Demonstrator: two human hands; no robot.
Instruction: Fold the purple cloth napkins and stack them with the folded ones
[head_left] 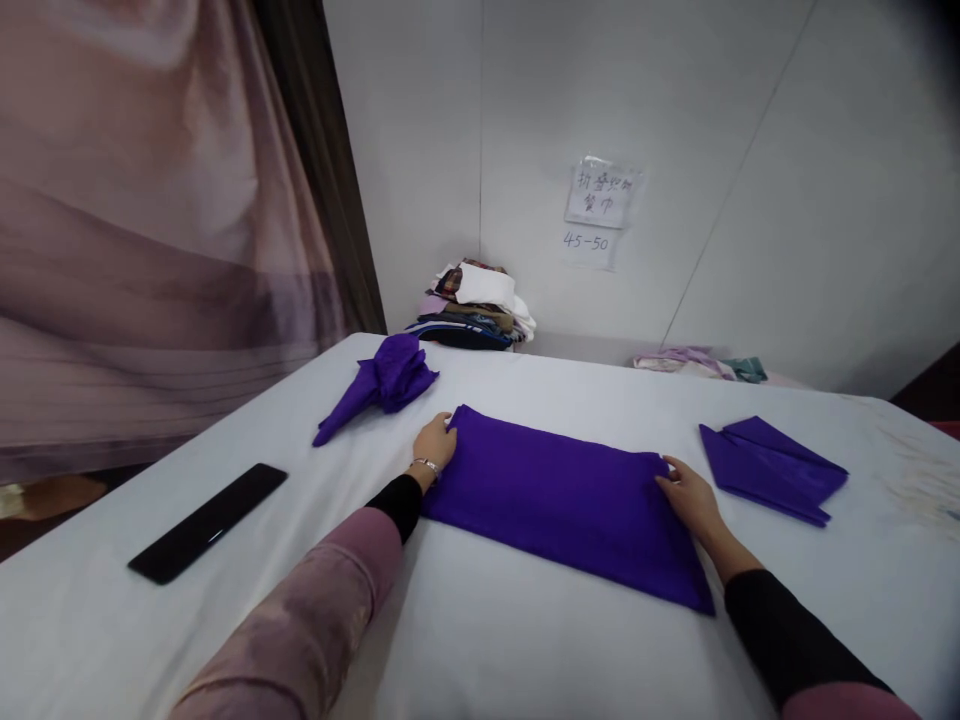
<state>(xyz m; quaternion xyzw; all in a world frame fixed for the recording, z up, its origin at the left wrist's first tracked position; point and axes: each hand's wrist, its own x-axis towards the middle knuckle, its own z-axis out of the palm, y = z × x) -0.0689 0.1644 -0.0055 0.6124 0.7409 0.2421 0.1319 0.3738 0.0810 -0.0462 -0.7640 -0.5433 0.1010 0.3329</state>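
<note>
A purple cloth napkin point(561, 495), folded into a wide rectangle, lies on the white-covered table in front of me. My left hand point(436, 443) pinches its far left corner, fingers partly behind the edge. At the far right corner, my right hand point(688, 494) grips the cloth between thumb and fingers. To the left rests a purple napkin gathered into a flower-like shape point(394, 372) with a narrow tail. Another purple napkin, folded with pointed corners point(772, 468), lies flat to the right of my right hand.
A flat, long black slab point(210, 522) lies on the white tablecloth point(480, 640) at the left. Beyond the far edge stand a pile of folded clothes point(476, 305) and some lower cloths point(697, 363). Handwritten paper signs point(600, 195) hang on the wall; a pinkish curtain point(150, 220) hangs left.
</note>
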